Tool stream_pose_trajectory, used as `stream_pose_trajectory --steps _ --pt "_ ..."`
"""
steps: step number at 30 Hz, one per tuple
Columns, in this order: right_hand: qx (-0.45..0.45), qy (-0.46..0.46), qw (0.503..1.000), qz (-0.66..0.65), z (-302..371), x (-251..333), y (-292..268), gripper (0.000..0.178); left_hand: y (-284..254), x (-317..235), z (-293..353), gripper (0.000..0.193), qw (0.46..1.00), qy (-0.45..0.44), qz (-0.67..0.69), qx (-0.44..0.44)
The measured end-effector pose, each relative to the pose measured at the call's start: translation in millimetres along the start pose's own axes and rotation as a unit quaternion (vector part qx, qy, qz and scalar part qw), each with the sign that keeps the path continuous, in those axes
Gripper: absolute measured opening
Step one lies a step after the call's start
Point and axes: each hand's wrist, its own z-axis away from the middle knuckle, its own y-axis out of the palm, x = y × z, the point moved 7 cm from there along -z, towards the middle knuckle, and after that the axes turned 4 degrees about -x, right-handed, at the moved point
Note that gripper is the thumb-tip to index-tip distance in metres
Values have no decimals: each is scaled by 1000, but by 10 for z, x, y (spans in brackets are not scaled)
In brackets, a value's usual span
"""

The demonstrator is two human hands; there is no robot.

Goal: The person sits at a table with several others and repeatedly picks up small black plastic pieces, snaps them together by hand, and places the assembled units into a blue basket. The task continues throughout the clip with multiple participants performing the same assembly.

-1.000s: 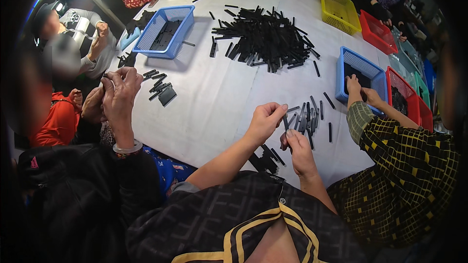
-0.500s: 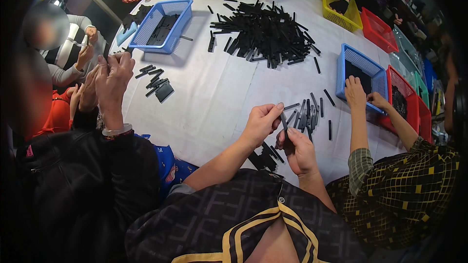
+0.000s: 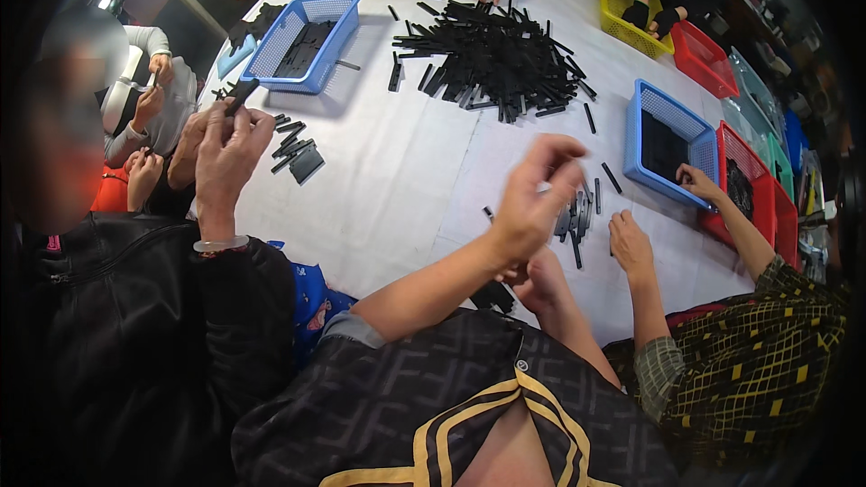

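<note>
My left hand (image 3: 538,197) is raised over the small group of black strips (image 3: 577,216) in front of me. Motion blurs it, but its curved fingers look apart and no object shows in them. Below the left wrist is my right hand (image 3: 541,284), close to my body. Its fingertips are mostly covered by the left wrist, so I cannot tell what they hold. A stack of flat black pieces (image 3: 493,298) lies at the table's near edge beside the right hand, partly covered by my left forearm.
A large heap of black strips (image 3: 496,59) covers the far middle of the white table (image 3: 388,189). Blue baskets stand left (image 3: 311,81) and right (image 3: 636,140). Co-workers' hands are close by on the left (image 3: 225,149) and right (image 3: 631,243).
My hands have parted: the left moved up and right over the strips, the right slightly down. The black strip held between them no longer shows. The right neighbour's one hand left the blue basket.
</note>
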Motion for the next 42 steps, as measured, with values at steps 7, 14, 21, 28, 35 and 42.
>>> stream_pose_trajectory --steps 7,14,21,28,35,42 --pt "98 56 992 53 28 -171 73 22 235 70 -234 29 988 59 -91 106" --pt "36 4 985 166 64 -274 79 23 580 -119 71 29 953 141 -121 240" --pt "-3 50 998 41 76 -186 371 35 124 21 -166 27 983 141 -89 83" --pt "74 64 994 45 204 -205 325 36 -203 -38 -293 27 953 211 -211 52" --pt "118 33 989 -81 246 15 295 35 -977 157 -354 27 967 93 -187 -145" --pt "62 3 996 -71 269 65 251 34 -1102 497 69 30 970 -144 -156 -116"
